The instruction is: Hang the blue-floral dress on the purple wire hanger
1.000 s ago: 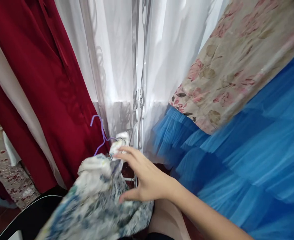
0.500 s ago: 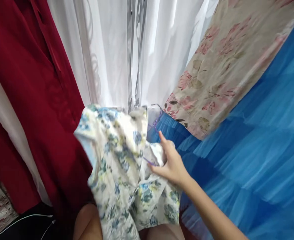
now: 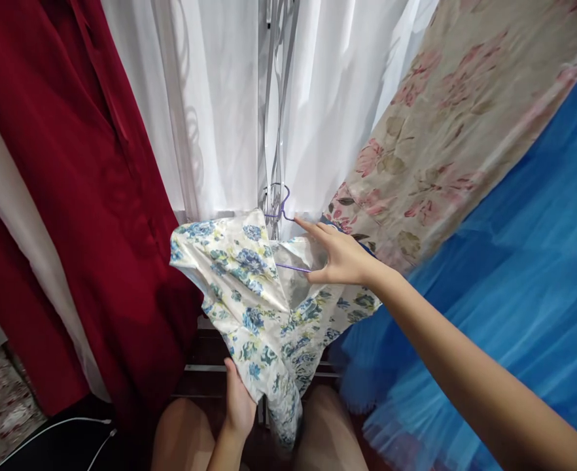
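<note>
A white floral dress (image 3: pixel 249 314) with blue, green and yellow flowers hangs in front of me on a thin purple hanger (image 3: pixel 293 267). The hanger's hook sticks up above the neckline, before the white cloth. My right hand (image 3: pixel 342 255) is closed on the hanger at the dress's right shoulder, index finger and thumb apart along its wire; the other fingers are partly hidden by fabric. Lower down, my left hand (image 3: pixel 241 402) grips the dress's left side near the waist, thumb in sight and fingers behind the cloth. The narrow lower part droops between my knees.
Long dark red garments (image 3: pixel 126 216) hang on the left. White drapery (image 3: pixel 220 111) covers the back. On the right hang a beige cloth with pink flowers (image 3: pixel 430 144) and a blue tulle skirt (image 3: pixel 494 307). A white cable (image 3: pixel 55 428) lies at lower left.
The dress and hanger have swung farther from me and upright, with the hook now over the white cloth. My right arm reaches farther forward. My left hand has come into view at the dress.
</note>
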`<state>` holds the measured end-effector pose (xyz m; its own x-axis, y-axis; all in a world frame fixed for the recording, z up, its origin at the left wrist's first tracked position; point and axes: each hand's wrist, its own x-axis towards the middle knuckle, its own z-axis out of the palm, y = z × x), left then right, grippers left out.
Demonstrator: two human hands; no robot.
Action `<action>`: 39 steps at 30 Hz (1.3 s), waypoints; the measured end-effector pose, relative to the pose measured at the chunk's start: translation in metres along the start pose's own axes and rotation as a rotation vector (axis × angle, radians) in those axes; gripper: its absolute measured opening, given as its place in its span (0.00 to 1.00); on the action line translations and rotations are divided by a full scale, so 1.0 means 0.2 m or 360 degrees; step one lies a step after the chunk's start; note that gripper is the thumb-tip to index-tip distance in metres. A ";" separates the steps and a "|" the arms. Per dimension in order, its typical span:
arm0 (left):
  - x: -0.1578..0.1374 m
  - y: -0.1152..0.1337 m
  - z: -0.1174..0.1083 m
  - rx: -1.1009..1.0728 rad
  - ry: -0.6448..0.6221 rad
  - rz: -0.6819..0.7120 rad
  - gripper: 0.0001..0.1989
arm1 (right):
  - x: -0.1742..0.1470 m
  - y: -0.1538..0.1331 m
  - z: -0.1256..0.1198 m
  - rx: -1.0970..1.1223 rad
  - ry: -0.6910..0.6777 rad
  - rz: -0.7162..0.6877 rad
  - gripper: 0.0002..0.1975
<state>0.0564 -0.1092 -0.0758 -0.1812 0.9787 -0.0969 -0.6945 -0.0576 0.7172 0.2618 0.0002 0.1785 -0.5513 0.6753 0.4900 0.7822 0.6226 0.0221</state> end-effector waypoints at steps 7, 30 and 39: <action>-0.10 -0.24 -0.11 0.0447 0.0264 -0.0031 0.34 | -0.20 -0.16 0.04 0.0140 0.0221 -0.0285 0.46; -0.21 -0.35 -0.29 0.1096 0.0423 0.0260 0.24 | -0.75 -0.57 0.76 0.2132 0.0127 0.1088 0.17; -0.16 -0.19 0.03 0.1454 -0.0054 0.0887 0.14 | -0.78 -0.70 0.69 0.2680 0.0047 0.1233 0.15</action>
<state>0.0928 -0.1378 -0.0951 -0.2826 0.8659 0.4128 0.2674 -0.3422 0.9008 0.1982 -0.1380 -0.0214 -0.2360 0.9715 -0.0200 -0.2625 -0.0835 -0.9613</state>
